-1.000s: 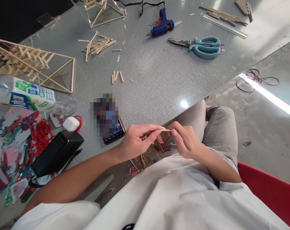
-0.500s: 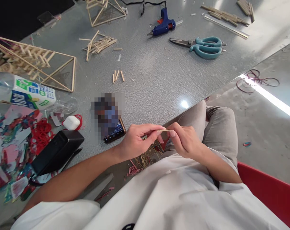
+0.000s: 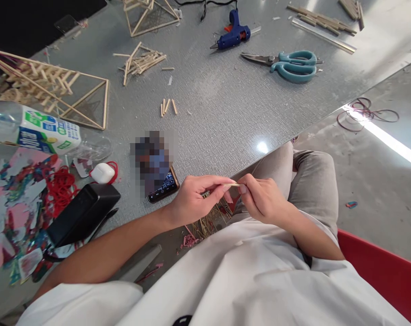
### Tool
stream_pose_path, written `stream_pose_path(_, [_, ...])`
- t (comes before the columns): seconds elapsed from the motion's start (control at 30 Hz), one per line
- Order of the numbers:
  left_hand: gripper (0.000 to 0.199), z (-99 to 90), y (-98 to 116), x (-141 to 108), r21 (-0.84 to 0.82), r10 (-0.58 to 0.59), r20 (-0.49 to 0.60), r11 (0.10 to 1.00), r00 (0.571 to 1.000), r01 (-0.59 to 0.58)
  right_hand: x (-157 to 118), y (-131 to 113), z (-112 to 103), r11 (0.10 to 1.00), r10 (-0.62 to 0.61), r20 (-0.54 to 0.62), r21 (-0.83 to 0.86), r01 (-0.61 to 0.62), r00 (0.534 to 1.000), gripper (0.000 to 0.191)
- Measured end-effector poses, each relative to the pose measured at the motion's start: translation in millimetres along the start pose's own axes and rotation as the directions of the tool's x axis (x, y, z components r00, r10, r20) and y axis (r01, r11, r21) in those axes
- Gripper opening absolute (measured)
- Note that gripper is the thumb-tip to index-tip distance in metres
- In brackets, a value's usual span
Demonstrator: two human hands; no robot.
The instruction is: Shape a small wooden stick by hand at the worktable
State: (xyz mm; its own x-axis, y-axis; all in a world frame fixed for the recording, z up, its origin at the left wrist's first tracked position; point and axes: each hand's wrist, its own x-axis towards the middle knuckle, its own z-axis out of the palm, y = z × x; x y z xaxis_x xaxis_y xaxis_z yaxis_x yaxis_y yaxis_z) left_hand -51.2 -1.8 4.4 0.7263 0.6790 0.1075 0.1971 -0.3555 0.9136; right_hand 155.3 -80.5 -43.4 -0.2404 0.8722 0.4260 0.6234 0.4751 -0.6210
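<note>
Between my two hands, over my lap at the table's front edge, is a thin wooden stick (image 3: 231, 184). My left hand (image 3: 200, 194) pinches one end between thumb and fingers. The other end is in the closed fingers of my right hand (image 3: 262, 195), its thumb bent against the stick. Just beyond my left hand lies a phone (image 3: 164, 189) with a lit screen, partly blurred out. Several short stick pieces (image 3: 167, 107) rest on the table behind the phone, and a loose pile of longer sticks (image 3: 144, 61) lies farther back.
Blue-handled scissors (image 3: 293, 65) and a blue glue gun (image 3: 233, 34) lie at the back. Stick frames (image 3: 89, 99) stand at the left and back, near a plastic bottle (image 3: 49, 131). A black box (image 3: 83, 213), red string (image 3: 60, 192) and scraps fill the left side.
My right thumb and fingers have shifted slightly on the stick's end. My left hand keeps its pinch. The whole view has moved very slightly.
</note>
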Motion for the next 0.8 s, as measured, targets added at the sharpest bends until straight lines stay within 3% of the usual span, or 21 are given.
stream_pose_path(0.5, [0.016, 0.1, 1.1, 1.1, 0.035, 0.055, -0.005, 0.998, 0.998, -0.055, -0.1, -0.6, -2.6, 0.984, 0.08, 0.049, 0.158, -0.087, 0.996, 0.017])
stream_pose_path(0.8, [0.017, 0.6, 1.3, 1.3, 0.011, 0.056, -0.006, 0.998, 0.998, -0.056, -4.8, 2.8, -2.0, 0.905, 0.14, 0.068, 0.395, -0.156, 0.988, 0.024])
